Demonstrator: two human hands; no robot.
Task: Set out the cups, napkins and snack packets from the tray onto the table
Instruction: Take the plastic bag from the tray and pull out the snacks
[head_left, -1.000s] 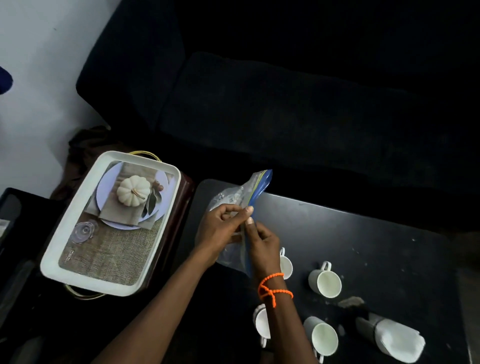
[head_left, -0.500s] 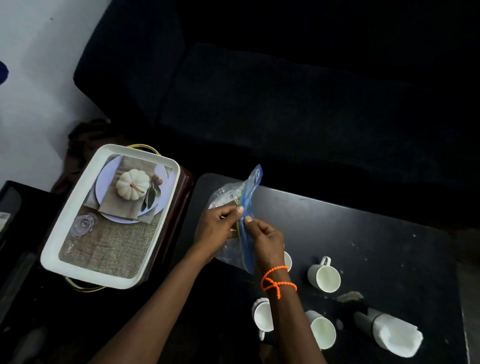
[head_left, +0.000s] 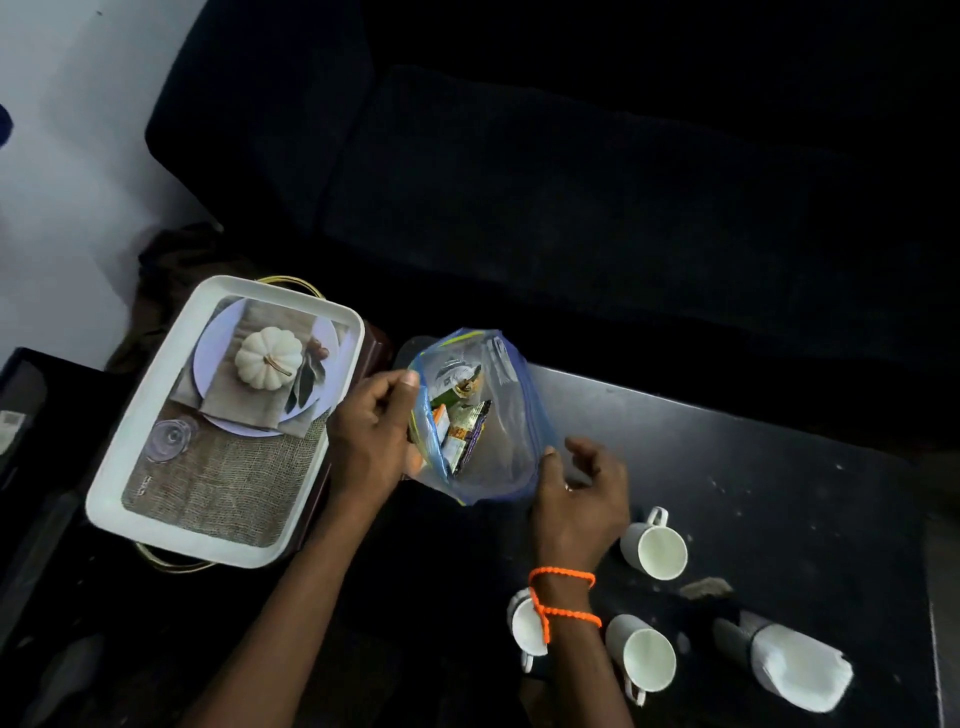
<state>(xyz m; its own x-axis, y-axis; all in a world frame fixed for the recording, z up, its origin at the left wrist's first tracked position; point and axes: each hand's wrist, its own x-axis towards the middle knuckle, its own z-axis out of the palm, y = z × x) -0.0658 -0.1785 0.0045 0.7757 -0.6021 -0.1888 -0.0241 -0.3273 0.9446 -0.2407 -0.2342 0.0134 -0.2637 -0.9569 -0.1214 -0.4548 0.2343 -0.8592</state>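
1. Left hand pinching the near-left lip of a clear zip bag with a blue seal strip, thumb on top, fingers closed on the plastic.
2. Right hand at the opposite lip, fingers loosely spread; thumb seems to touch the rim, but a firm grip cannot be told.
3. Bag mouth pulled wide between the two hands, held over the left end of the dark counter; snack packets visible inside, orange, green and dark wrappers bunched together.
4. Already set out on the counter: three white cups, one beside the right hand and two near the wrist with the orange cord, plus a roll of white napkins lying at the near right.
5. White tray well to the left, off the counter, showing only its printed pumpkin picture.
6. Step in hand, by judgement: opening the bag to get at the packets, the last item group.
7. Next move likely calls for one hand keeping the mouth open while the other reaches in, or tipping the bag over bare counter clear of the cups.
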